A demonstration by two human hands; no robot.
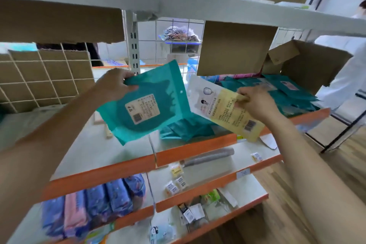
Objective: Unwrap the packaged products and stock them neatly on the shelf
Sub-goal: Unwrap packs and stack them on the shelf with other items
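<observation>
The left hand (116, 83), left of the frame's centre, grips the upper left corner of a teal packet (146, 103), thumb on the face towards the camera and fingers curled behind. The packet hangs tilted above the shelf, its white label with a square code turned to the camera. The right hand (255, 103), right of centre and well apart from the left, pinches the right edge of a white and yellow packet (223, 109) between thumb and curled fingers; this packet slants down to the right with a barcode near its lower end. The two packets nearly meet at mid-frame; whether they touch cannot be told.

Below and between them a folded teal piece (186, 127) lies on the orange-edged shelf (196, 148). Behind the right hand, a heap of teal packets (287, 95) lies on the same shelf inside an open cardboard box (309, 63) whose flaps stand up. A cardboard panel (233, 49) hangs above the middle of the shelf.

On the lower shelves are a grey roll (208, 156), small white boxes (174, 184) and, at lower left, blue and pink bundles (93, 202). At the left, a wire grid (45, 77) covers cardboard. A person in white (350, 69) stands at the right edge
</observation>
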